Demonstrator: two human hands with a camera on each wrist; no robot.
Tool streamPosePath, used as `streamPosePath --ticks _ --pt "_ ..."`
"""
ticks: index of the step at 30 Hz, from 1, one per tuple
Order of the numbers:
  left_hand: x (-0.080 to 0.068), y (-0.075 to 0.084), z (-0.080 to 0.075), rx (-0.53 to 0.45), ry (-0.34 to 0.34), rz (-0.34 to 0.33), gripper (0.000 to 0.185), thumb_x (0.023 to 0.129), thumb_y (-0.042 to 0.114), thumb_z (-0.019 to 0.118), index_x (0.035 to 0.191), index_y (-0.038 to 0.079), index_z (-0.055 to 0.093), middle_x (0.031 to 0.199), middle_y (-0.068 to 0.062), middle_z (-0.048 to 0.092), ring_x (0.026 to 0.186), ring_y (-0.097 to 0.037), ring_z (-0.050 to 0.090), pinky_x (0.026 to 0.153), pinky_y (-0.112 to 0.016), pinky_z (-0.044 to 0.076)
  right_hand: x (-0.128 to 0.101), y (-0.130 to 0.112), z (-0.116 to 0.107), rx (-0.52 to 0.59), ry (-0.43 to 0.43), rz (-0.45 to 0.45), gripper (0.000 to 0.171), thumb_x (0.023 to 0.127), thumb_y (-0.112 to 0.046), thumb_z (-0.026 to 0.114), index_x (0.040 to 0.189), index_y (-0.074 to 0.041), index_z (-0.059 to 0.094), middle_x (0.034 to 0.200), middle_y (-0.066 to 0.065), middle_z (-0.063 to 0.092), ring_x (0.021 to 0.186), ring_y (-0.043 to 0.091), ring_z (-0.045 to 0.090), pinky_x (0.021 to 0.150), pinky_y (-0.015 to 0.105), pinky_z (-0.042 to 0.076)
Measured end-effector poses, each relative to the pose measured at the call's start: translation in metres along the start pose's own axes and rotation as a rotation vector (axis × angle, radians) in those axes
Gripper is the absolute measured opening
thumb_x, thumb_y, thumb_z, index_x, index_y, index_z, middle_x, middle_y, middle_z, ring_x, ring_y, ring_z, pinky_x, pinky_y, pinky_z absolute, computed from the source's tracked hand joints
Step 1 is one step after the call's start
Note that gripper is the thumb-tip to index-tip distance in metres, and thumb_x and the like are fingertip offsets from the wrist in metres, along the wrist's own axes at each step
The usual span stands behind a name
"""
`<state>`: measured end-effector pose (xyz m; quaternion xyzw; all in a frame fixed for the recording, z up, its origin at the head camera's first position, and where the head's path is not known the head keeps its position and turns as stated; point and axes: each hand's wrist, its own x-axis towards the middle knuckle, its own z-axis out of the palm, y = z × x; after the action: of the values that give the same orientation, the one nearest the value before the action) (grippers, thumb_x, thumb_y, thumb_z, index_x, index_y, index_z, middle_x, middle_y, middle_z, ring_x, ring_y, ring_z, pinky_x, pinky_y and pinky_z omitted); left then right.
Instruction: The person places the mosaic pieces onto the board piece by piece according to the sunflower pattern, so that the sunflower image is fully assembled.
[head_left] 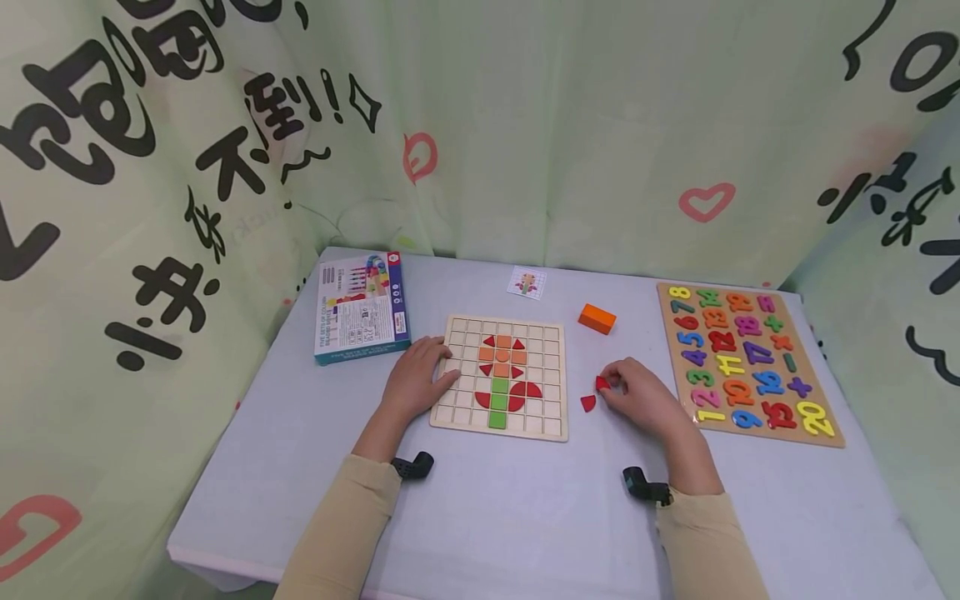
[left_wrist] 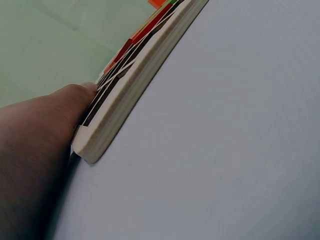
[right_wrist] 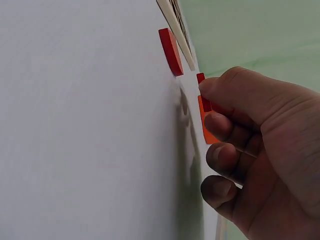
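Observation:
A wooden grid board (head_left: pixel 546 427) lies mid-table with a flower pattern of red, orange and green tiles (head_left: pixel 501 373). My left hand (head_left: pixel 417 377) rests flat on the board's left edge (left_wrist: pixel 120 117), fingers straight. My right hand (head_left: pixel 637 396) sits just right of the board and pinches a small red tile (head_left: pixel 602 383) between thumb and fingers (right_wrist: pixel 215 90). A second red quarter-round tile (head_left: pixel 588 403) lies loose on the table beside it, visible too in the right wrist view as the red tile (right_wrist: pixel 170 51).
An orange block (head_left: pixel 597 317) and a small pattern card (head_left: pixel 527 282) lie behind the board. A boxed game (head_left: pixel 362 308) sits at the left, a number puzzle board (head_left: pixel 746 360) at the right. Printed green curtains enclose the table.

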<state>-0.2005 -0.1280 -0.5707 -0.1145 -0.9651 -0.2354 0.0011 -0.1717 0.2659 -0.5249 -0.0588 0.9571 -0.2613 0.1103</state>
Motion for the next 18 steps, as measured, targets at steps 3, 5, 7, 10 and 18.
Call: streamPosePath --ticks 3,5,7,10,18 --pt "0.0 0.0 -0.001 -0.003 -0.001 0.0 0.043 0.094 0.053 0.059 0.124 0.021 0.059 0.156 0.0 0.041 0.149 -0.023 0.03 0.123 -0.046 0.029 0.004 -0.01 0.001 0.011 0.012 -0.02 0.03 0.091 -0.027 0.071 0.115 -0.01 0.063 0.104 0.008 0.06 0.093 0.023 0.054 0.083 0.036 0.055" --pt "0.0 0.0 -0.001 -0.007 0.001 0.001 0.043 0.094 0.053 0.059 0.123 0.021 0.059 0.156 0.0 0.041 0.149 -0.023 0.031 0.122 -0.046 0.029 0.007 -0.021 0.002 0.022 0.006 -0.036 0.03 0.091 -0.026 0.071 0.114 -0.009 0.063 0.104 0.008 0.06 0.092 0.023 0.054 0.08 0.033 0.054" --pt "-0.001 0.0 -0.001 -0.01 0.002 0.002 0.043 0.093 0.053 0.059 0.123 0.021 0.059 0.156 0.0 0.042 0.149 -0.023 0.031 0.122 -0.046 0.029 0.01 -0.033 0.004 0.033 -0.009 -0.054 0.03 0.091 -0.025 0.07 0.114 -0.008 0.063 0.104 0.009 0.06 0.089 0.022 0.053 0.074 0.03 0.053" --pt "-0.001 0.0 -0.001 -0.009 0.0 0.001 0.043 0.094 0.053 0.059 0.123 0.022 0.058 0.156 0.0 0.041 0.149 -0.023 0.031 0.122 -0.046 0.029 0.014 -0.052 0.008 0.057 -0.041 -0.074 0.03 0.091 -0.024 0.069 0.116 -0.007 0.063 0.105 0.01 0.058 0.084 0.022 0.053 0.067 0.027 0.052" --pt "-0.001 0.0 -0.001 -0.012 0.003 0.01 0.044 0.094 0.053 0.059 0.125 0.021 0.058 0.157 0.0 0.041 0.149 -0.024 0.031 0.123 -0.046 0.029 0.025 -0.092 0.021 0.083 -0.062 -0.129 0.025 0.092 -0.022 0.068 0.114 -0.009 0.064 0.105 0.006 0.058 0.093 0.022 0.053 0.077 0.029 0.051"
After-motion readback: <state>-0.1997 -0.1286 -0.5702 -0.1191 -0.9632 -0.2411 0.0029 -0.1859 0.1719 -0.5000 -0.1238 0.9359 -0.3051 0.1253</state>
